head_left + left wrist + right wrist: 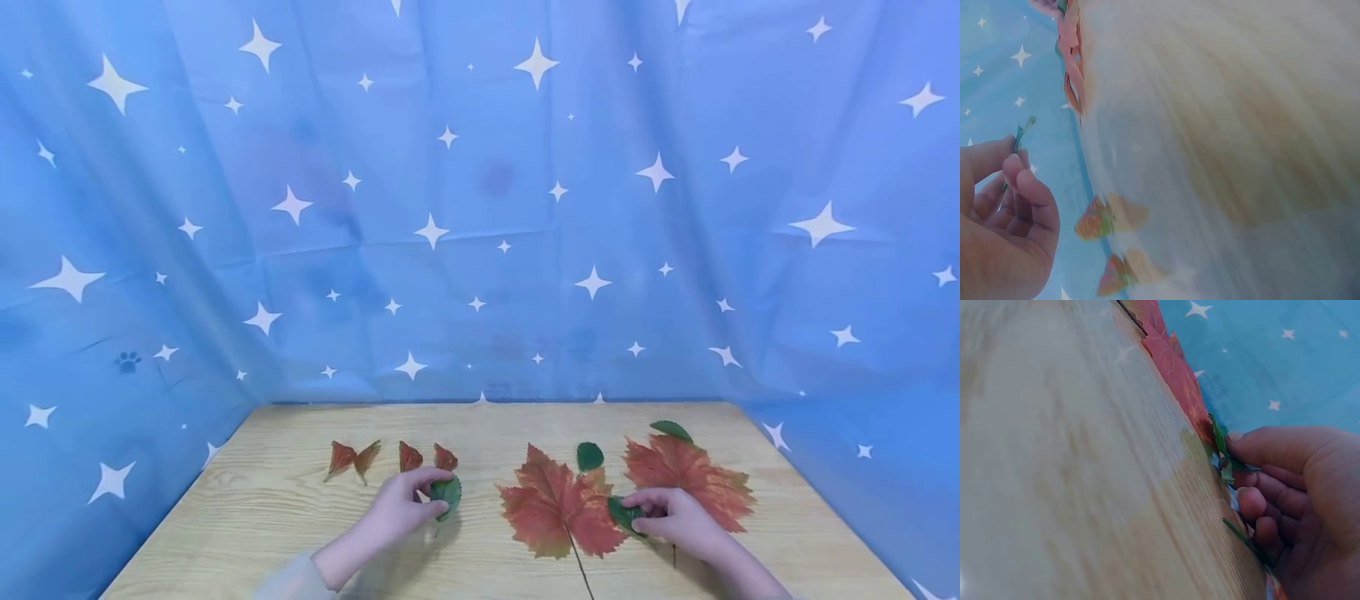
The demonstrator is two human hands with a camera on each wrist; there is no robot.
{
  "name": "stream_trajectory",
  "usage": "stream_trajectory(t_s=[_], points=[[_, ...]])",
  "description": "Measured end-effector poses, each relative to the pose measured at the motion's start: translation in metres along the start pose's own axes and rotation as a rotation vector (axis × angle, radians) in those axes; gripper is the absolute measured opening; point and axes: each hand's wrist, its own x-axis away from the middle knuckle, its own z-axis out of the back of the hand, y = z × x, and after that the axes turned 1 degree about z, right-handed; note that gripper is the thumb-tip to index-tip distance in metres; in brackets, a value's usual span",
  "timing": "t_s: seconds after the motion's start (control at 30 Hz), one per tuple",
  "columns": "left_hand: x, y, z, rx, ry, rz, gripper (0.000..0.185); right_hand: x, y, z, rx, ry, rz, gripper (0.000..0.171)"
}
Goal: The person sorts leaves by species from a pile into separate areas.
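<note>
My left hand (401,506) pinches a green leaf (448,497) between thumb and fingers, just in front of several small reddish-brown leaf-like pieces (410,457). The left wrist view shows that leaf (1020,134) nearly edge-on at the fingertips. Over on the right, my right hand (678,518) pinches another green leaf (622,514) by its edge. This leaf lies between two large red-orange autumn leaves, the left one (551,504) with a dark stem and the right one (686,479) partly hidden behind the hand. In the right wrist view, a thin green stem (1241,532) shows below the fingers.
Behind the left autumn leaf lies a small green leaf (590,456), and a further green leaf (672,430) touches the back of the right one. All rest on a light wooden table (247,500). A blue star-patterned cloth (480,167) hangs around its back and sides.
</note>
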Motion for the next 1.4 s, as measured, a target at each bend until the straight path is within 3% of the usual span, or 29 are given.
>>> stream_trajectory(t_s=[0.53,0.67,0.83,1.17,1.3,1.4], points=[[0.048,-0.032,0.063,0.013,0.006,0.097,0.043,0.0,0.003,-0.003,-0.072,-0.034,-0.032,0.033],[0.059,-0.039,0.082,0.049,-0.015,0.133,0.045,-0.001,0.002,-0.004,-0.076,-0.036,-0.031,0.033],[0.071,-0.051,0.104,0.077,-0.052,0.123,0.045,-0.001,-0.001,-0.002,-0.058,-0.038,-0.026,0.034],[0.081,-0.077,0.146,-0.059,-0.061,0.096,0.042,0.001,-0.003,0.003,-0.013,-0.011,-0.015,0.036],[0.085,-0.088,0.157,-0.074,-0.07,0.079,0.041,0.0,-0.003,0.002,-0.018,-0.012,-0.021,0.036],[0.088,-0.096,0.16,-0.093,-0.049,0.102,0.041,0.0,-0.002,0.002,-0.024,-0.013,-0.029,0.036]])
